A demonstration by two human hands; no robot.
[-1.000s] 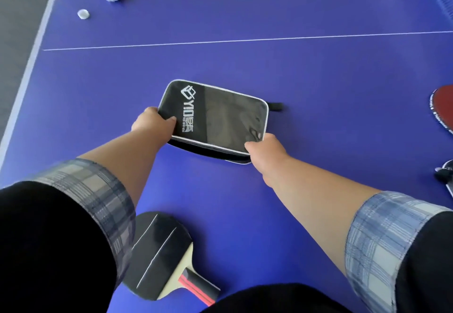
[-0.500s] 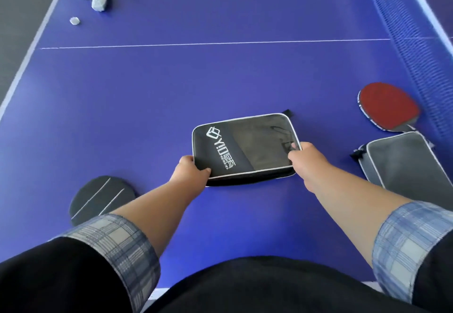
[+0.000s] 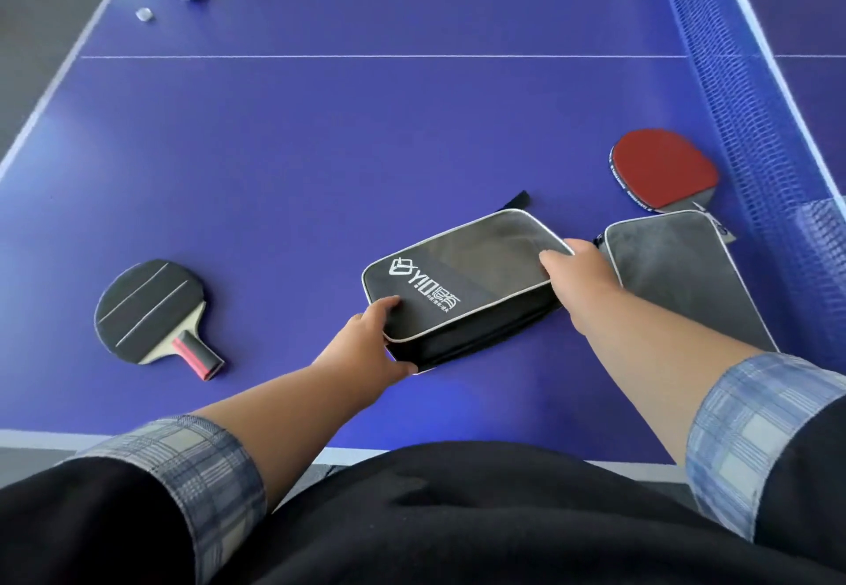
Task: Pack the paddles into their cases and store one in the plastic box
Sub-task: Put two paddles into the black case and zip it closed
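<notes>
Black case, white-piped with a white logo, gripped by both hands.

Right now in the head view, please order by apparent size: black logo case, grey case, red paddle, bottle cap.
1. black logo case
2. grey case, partly hidden, so nearly tied
3. red paddle
4. bottle cap

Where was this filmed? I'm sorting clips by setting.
Probably a table tennis room or sports hall, though little beyond the table shows: a blue table with white lines, a net on the right, and the black paddle and red paddle lying on it.
</notes>
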